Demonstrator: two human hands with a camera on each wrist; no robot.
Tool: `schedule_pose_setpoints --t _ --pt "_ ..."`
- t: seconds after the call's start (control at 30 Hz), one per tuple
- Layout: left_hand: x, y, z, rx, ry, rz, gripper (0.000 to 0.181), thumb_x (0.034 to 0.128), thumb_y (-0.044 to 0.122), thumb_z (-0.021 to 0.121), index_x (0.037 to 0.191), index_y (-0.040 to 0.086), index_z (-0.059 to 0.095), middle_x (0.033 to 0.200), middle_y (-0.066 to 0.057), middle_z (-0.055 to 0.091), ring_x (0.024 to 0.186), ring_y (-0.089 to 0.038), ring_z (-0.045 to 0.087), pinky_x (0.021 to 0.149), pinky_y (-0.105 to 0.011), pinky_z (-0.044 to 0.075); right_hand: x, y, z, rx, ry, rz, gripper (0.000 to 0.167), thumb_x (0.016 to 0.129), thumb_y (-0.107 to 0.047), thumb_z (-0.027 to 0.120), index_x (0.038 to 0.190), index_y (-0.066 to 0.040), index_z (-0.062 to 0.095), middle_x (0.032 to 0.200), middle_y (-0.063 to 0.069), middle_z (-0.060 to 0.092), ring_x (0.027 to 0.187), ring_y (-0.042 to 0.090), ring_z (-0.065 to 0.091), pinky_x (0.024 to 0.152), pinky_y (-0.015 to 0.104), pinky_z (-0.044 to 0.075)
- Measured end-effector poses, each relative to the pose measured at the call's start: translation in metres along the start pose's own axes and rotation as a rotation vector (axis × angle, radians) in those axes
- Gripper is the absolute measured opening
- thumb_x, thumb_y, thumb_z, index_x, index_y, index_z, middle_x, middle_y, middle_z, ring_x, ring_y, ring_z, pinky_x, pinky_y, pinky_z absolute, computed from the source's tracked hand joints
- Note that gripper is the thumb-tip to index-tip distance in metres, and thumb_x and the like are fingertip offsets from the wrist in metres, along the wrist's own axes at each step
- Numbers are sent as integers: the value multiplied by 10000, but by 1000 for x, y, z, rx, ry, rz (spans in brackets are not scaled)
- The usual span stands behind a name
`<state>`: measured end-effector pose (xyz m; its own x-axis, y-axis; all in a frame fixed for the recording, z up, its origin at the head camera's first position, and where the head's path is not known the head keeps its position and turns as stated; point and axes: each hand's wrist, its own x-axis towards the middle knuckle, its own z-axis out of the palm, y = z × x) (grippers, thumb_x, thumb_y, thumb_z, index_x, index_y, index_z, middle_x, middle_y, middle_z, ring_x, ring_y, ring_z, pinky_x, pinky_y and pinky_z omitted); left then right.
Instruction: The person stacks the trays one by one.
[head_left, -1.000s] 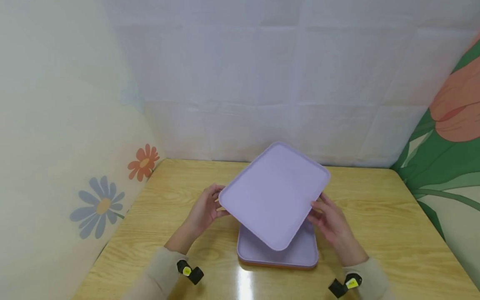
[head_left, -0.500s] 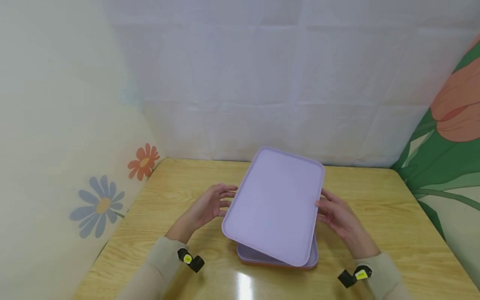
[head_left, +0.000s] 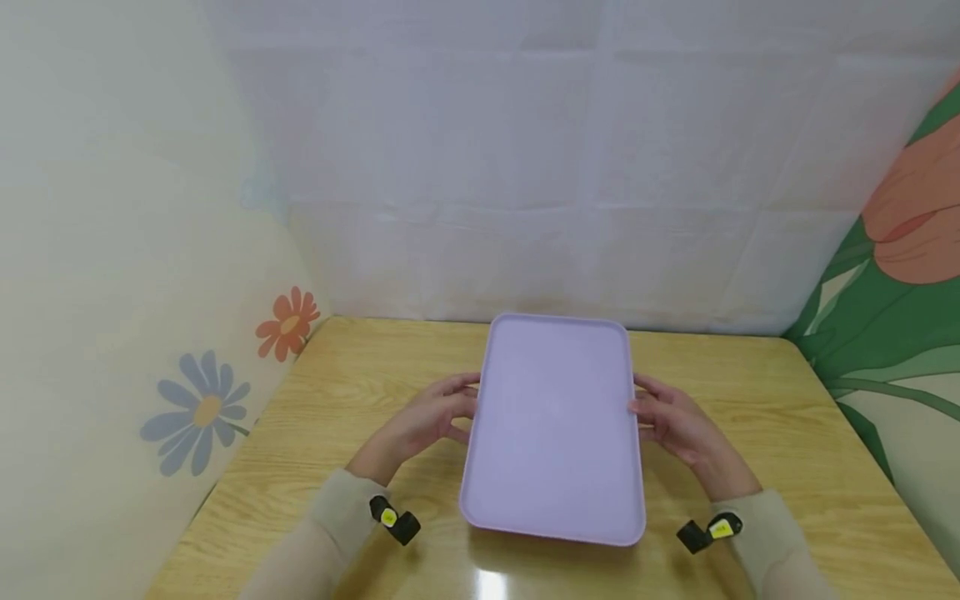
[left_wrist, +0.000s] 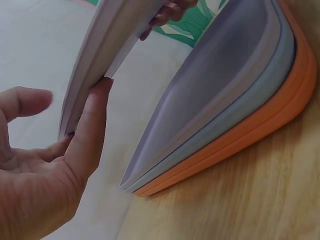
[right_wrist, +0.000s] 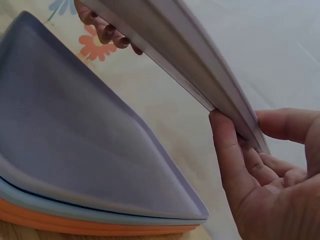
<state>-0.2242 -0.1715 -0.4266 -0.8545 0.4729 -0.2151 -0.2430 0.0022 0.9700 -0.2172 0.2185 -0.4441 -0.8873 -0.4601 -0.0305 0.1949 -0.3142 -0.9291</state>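
Note:
A lilac rectangular tray (head_left: pixel 555 425) is held in the air between both hands, its flat inner face showing in the head view. My right hand (head_left: pixel 681 427) pinches its right edge, thumb on the rim and fingers underneath. At the left edge, my left hand (head_left: pixel 426 422) supports the underside with its fingertips, while its thumb (left_wrist: pixel 30 101) stands apart from the rim. Below, on the table, lies a stack: another lilac tray (right_wrist: pixel 85 115) on top, a light blue tray (left_wrist: pixel 260 82) under it, and orange (left_wrist: pixel 250 137) at the bottom. The head view hides this stack behind the raised tray.
The wood-grain table (head_left: pixel 375 367) reaches back to a white cloth wall (head_left: pixel 465 167). A flower-printed panel (head_left: pixel 150 292) borders the left side, and another with a large tulip (head_left: pixel 911 217) borders the right.
The raised tray has turned counterclockwise until its long sides run nearly front to back, covering the stack in the head view. The left fingers have come back to its left edge.

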Motion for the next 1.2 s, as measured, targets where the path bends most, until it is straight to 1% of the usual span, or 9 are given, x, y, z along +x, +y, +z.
schedule_pose_setpoints --t 0.03,0.17,0.23,0.3,0.43,0.57,0.77,0.97,1.2 --pt "0 -1 1 13 9 0 606 985 71 540 1547 11 320 1161 -64 639 1004 -201 651 810 -467 595 1 0 -1 -4 0 0 621 1011 22 474 1558 95 189 1031 1 747 923 148 725 804 330 607" --pt "2 -5 2 56 32 4 662 944 37 603 1546 43 328 1254 -161 606 1043 -235 645 841 -498 587 3 1 -3 -3 24 16 548 1012 17 487 1527 48 302 1023 -2 746 927 145 721 803 328 606" --pt "3 -6 3 62 40 3 671 937 41 612 1545 46 326 1289 -199 592 1054 -248 641 847 -502 585 4 1 -4 -10 46 36 553 1012 14 493 1529 46 298 1014 -8 744 924 142 719 800 329 606" --pt "3 -7 3 63 52 -3 675 936 43 617 1545 52 325 1308 -215 585 1063 -251 639 848 -498 584 5 1 -4 -23 70 61 607 1012 9 500 1554 65 235 1009 -14 743 923 137 716 797 329 606" --pt "3 -6 4 71 65 -9 673 938 58 622 1545 63 331 1304 -217 589 1064 -254 636 852 -498 584 6 0 -3 -56 86 102 691 1013 0 490 1573 95 95 1008 -37 730 924 120 703 801 326 600" --pt "4 -3 5 81 61 -4 656 947 68 622 1543 70 346 1302 -206 594 1068 -250 635 853 -506 586 6 -2 -2 -88 93 126 710 1014 -8 479 1582 75 62 1019 -57 713 931 107 693 813 325 594" --pt "4 -1 6 84 65 -7 674 939 66 623 1547 45 334 1305 -214 582 1059 -245 634 845 -509 590 8 -3 -1 -111 122 154 708 1012 -23 495 1589 58 93 1031 -61 703 932 104 689 815 323 593" --pt "5 -1 8 89 81 -19 681 930 50 621 1548 44 334 1315 -225 573 1053 -247 633 838 -503 593 11 -3 0 -145 154 167 706 1003 -29 521 1585 59 133 1024 -54 692 914 104 685 805 327 597" --pt "7 -3 7 104 87 -32 692 940 47 615 1555 10 299 1347 -256 549 1065 -259 630 852 -504 592 13 0 0 -186 197 174 702 990 -31 544 1577 68 171 1003 -51 689 899 104 682 801 334 596"
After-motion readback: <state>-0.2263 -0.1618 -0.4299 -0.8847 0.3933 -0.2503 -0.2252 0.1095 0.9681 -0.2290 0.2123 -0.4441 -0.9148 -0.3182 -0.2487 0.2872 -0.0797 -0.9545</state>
